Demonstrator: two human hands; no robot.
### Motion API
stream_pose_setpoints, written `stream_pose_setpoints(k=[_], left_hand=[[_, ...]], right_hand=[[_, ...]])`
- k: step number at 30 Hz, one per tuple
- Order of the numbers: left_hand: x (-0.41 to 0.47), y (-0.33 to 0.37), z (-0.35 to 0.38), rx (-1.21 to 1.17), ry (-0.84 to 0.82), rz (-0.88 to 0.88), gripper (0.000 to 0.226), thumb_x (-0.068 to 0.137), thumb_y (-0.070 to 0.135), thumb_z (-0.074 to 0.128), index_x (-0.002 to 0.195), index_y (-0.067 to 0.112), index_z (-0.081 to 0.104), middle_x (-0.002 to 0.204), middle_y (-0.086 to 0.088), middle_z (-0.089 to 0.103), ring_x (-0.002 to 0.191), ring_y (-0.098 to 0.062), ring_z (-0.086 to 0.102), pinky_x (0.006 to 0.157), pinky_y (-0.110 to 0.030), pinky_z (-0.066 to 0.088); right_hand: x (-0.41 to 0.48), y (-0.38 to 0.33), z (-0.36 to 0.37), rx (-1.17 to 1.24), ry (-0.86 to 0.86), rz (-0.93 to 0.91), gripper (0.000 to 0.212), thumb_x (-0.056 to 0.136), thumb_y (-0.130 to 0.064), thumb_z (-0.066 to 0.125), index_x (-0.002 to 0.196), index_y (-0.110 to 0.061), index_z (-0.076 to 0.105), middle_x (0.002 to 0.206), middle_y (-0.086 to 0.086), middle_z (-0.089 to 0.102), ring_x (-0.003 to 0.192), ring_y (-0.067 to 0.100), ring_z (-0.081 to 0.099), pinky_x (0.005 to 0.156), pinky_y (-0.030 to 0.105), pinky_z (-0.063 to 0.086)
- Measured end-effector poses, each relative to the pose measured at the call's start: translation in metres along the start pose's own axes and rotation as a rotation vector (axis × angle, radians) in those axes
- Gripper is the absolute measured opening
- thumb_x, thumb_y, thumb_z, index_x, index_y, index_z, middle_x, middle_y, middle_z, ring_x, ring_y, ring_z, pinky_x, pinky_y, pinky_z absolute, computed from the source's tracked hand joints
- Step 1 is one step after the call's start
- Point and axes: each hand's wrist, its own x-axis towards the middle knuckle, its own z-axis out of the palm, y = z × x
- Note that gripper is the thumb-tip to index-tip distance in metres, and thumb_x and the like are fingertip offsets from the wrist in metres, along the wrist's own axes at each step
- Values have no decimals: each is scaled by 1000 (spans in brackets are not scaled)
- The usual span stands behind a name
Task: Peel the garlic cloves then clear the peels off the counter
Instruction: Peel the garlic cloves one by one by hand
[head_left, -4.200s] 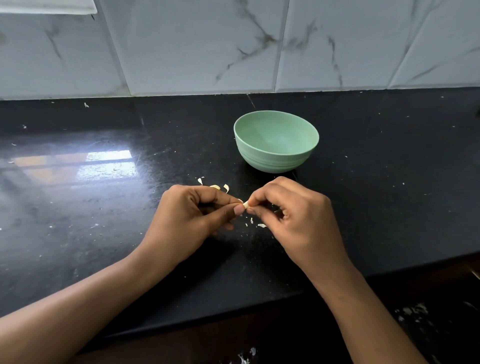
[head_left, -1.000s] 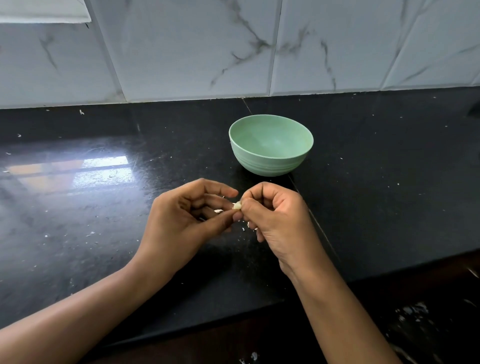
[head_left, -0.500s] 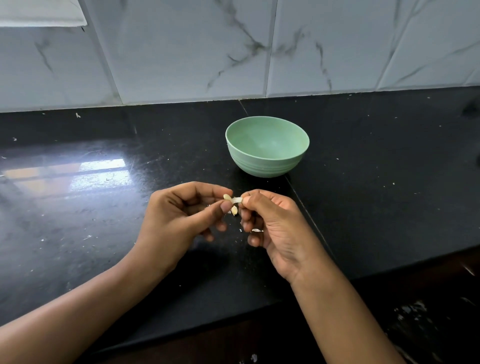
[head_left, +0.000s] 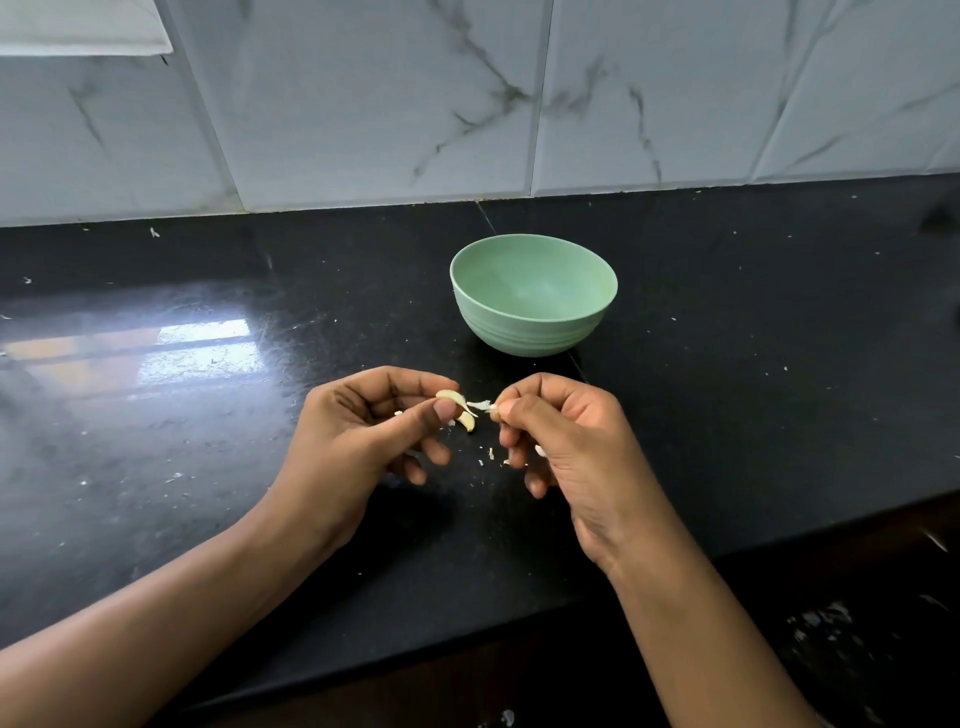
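Black stone counter (head_left: 727, 415) with a pale green bowl (head_left: 524, 332) standing upright near the back, just ahead of both hands. Left hand (head_left: 363, 441) pinches a garlic clove (head_left: 451, 397) between thumb and forefinger, other fingers curled loosely underneath. Clove is held above the counter, in front of the bowl, not touching it. A curved yellowish piece (head_left: 467, 421) hangs just below the left thumb; cannot tell if it is peel or part of the clove. Right hand (head_left: 571, 441) pinches a thin white strip of peel (head_left: 479, 404) between thumb and forefinger; the strip reaches across to the clove. Right lower fingers are curled, with a small white bit (head_left: 540, 451) showing at them, too small to tell what. Tiny peel scraps (head_left: 489, 455) lie on the counter between the hands. Grey-veined white tile wall (head_left: 363, 104) behind
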Motion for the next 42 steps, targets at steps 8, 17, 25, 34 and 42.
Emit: stream_pose_setpoints(k=[8,17,25,34,42], left_hand=[[-3,3,3,102,5,41,15,65,16,73,78,8,72,56,-4,66,43,-9,58,39,-18,44],[-2,1,1,137,-15,35,8,64,20,74,68,13,74,59,-7,68,46,-13,61,42,-21,48],[-1,-1,1,153,-50,30,9,66,21,73,71,13,74,63,-8,69,46,-15,62,41,-21,47],[-1,-5,0,219,-82,74,14,67,29,72,74,17,74,67,-7,70,48,-18,64,43,-22,48],[-1,-5,0,214,-110,70,10,67,28,70,74,21,74,67,-6,70,48,-17,64,43,-21,47]], right_hand=[[4,8,-11,-199,59,-172,13,79,-18,74,75,-21,62,62,-7,57,53,9,51,41,19,37],[6,13,-11,-341,-93,-284,27,78,-12,75,99,-28,67,91,-8,63,72,12,63,59,19,49],[14,15,-11,-402,-26,-373,5,77,-24,78,79,-22,73,66,-14,66,61,4,60,56,23,51],[12,15,-15,-382,-37,-267,6,79,-27,75,76,-24,72,65,5,65,63,27,60,54,41,53],[14,11,-15,-175,-132,-56,15,83,-11,70,70,-19,69,59,-4,63,60,6,57,47,18,43]])
